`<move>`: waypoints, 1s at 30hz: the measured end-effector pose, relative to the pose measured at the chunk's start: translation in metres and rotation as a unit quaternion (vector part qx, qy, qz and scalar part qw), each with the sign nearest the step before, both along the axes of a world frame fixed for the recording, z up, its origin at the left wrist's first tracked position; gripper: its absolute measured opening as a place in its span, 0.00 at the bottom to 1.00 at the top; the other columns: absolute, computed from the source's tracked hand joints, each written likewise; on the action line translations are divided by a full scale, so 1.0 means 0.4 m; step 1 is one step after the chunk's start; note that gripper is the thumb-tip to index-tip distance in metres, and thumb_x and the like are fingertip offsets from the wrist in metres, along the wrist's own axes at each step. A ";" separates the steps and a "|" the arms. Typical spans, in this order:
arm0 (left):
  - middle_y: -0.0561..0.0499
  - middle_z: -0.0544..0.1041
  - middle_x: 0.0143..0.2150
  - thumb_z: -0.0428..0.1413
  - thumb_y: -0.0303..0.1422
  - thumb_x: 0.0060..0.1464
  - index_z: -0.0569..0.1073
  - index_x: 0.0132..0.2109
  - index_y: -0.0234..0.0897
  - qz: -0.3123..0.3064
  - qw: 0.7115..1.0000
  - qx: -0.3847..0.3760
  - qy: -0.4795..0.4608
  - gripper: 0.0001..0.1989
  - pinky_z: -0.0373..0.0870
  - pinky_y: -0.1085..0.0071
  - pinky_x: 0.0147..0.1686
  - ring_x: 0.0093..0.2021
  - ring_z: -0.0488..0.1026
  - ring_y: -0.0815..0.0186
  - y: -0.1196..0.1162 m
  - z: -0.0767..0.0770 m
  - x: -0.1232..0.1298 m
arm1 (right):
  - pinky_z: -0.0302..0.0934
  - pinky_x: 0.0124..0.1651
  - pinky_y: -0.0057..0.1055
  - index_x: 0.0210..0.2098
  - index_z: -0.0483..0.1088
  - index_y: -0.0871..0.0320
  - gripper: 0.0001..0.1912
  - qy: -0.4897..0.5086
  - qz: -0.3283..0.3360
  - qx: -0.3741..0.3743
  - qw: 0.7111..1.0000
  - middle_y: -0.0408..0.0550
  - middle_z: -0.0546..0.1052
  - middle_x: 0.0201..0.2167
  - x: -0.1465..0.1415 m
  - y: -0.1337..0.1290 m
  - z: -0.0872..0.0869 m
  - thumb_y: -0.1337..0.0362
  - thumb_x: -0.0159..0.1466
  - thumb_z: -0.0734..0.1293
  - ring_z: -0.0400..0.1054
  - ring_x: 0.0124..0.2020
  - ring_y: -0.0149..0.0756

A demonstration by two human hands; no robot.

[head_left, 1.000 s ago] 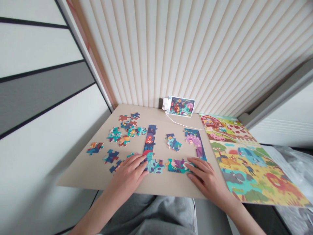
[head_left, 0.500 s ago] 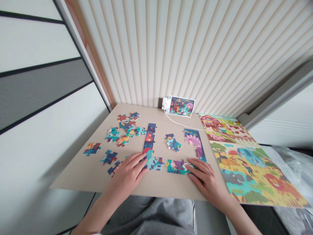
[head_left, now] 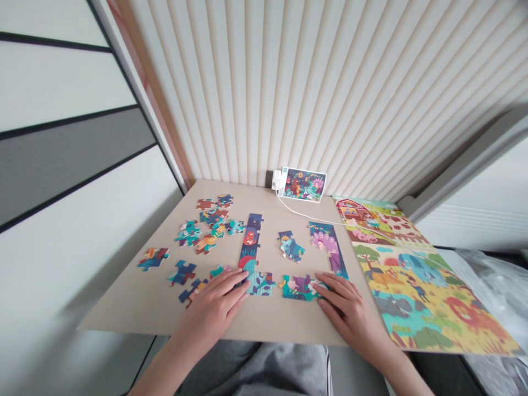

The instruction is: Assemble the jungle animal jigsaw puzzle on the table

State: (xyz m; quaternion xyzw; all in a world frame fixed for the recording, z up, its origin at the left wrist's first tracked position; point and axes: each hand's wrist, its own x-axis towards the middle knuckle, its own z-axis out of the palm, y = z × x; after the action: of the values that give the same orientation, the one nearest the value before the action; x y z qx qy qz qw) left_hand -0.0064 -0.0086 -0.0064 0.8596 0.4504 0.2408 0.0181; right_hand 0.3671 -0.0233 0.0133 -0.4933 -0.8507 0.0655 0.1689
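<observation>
My left hand (head_left: 223,294) lies flat with fingers stretched, its tips on the lower corner of the left strip of joined jigsaw puzzle pieces (head_left: 251,239). That strip turns right along the bottom into a teal piece (head_left: 262,284). My right hand (head_left: 340,297) rests open on the lower corner of the right joined section (head_left: 325,241), which shows a purple peacock. Its bottom row (head_left: 299,287) stretches left, a small gap from the teal piece. Between the two sections lies a loose cluster with a blue animal (head_left: 291,246). My fingers cover parts of both corners.
Loose puzzle pieces (head_left: 214,217) are scattered on the table's left. A reference picture card (head_left: 304,184) leans at the back beside a white charger (head_left: 276,180) with its cable (head_left: 305,211). Finished animal puzzles (head_left: 429,297) cover the right side. A ribbed panel (head_left: 264,82) stands behind.
The whole view has shifted slightly, so the table sits a little lower. Both hands stay on the puzzle corners, and the pieces keep their arrangement.
</observation>
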 end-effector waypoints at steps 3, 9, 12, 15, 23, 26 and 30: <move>0.47 0.76 0.62 0.53 0.32 0.69 0.77 0.59 0.43 0.004 1.000 -0.001 0.005 0.16 0.70 0.54 0.65 0.64 0.72 0.56 -0.003 0.003 0.000 | 0.65 0.65 0.52 0.62 0.72 0.44 0.20 0.003 0.001 0.009 1.000 0.46 0.71 0.66 -0.003 0.000 0.004 0.61 0.72 0.64 0.63 0.68 0.50; 0.47 0.76 0.62 0.52 0.32 0.70 0.76 0.59 0.42 0.006 1.000 -0.005 -0.003 0.15 0.70 0.55 0.65 0.64 0.71 0.57 -0.002 0.008 0.004 | 0.66 0.64 0.52 0.63 0.72 0.44 0.20 0.012 0.003 0.012 1.000 0.47 0.71 0.66 -0.005 0.002 0.007 0.61 0.73 0.64 0.64 0.67 0.49; 0.45 0.72 0.66 0.53 0.34 0.69 0.73 0.62 0.41 0.023 1.000 -0.005 -0.001 0.17 0.70 0.54 0.65 0.66 0.69 0.54 0.000 0.008 0.003 | 0.66 0.64 0.51 0.62 0.72 0.44 0.20 0.015 0.000 0.006 1.000 0.47 0.72 0.65 -0.006 0.003 0.008 0.61 0.72 0.64 0.64 0.67 0.49; 0.44 0.69 0.69 0.54 0.37 0.69 0.71 0.65 0.40 0.035 0.999 0.002 0.011 0.21 0.70 0.51 0.65 0.68 0.67 0.52 0.003 0.002 -0.002 | 0.66 0.64 0.51 0.62 0.72 0.44 0.20 0.017 -0.001 0.005 1.000 0.47 0.72 0.66 -0.006 0.002 0.007 0.61 0.72 0.64 0.64 0.67 0.50; 0.46 0.70 0.68 0.55 0.38 0.69 0.74 0.63 0.40 0.021 1.000 -0.010 0.009 0.19 0.69 0.50 0.66 0.67 0.68 0.54 0.014 -0.011 -0.021 | 0.65 0.65 0.52 0.63 0.71 0.45 0.20 0.005 0.004 0.004 1.000 0.47 0.70 0.67 0.000 0.002 0.000 0.61 0.72 0.64 0.62 0.68 0.50; 0.46 0.71 0.67 0.55 0.38 0.69 0.75 0.62 0.40 0.018 1.000 -0.012 -0.001 0.19 0.69 0.51 0.67 0.67 0.69 0.54 0.016 -0.011 -0.028 | 0.65 0.65 0.52 0.63 0.71 0.46 0.20 0.011 0.007 0.010 1.000 0.47 0.71 0.66 -0.001 0.005 -0.001 0.61 0.72 0.64 0.62 0.68 0.50; 0.46 0.72 0.67 0.56 0.38 0.68 0.75 0.63 0.41 0.020 1.000 -0.008 -0.018 0.19 0.69 0.52 0.67 0.67 0.69 0.54 0.013 -0.012 -0.028 | 0.66 0.64 0.52 0.62 0.72 0.45 0.20 0.017 0.010 0.017 1.000 0.48 0.72 0.65 -0.002 0.006 0.000 0.60 0.72 0.64 0.64 0.68 0.50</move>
State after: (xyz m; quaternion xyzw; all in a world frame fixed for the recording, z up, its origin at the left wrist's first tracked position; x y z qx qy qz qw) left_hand -0.0176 -0.0032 -0.0113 0.8458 0.4688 0.2529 0.0288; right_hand 0.3663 -0.0210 0.0133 -0.4805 -0.8537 0.0610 0.1915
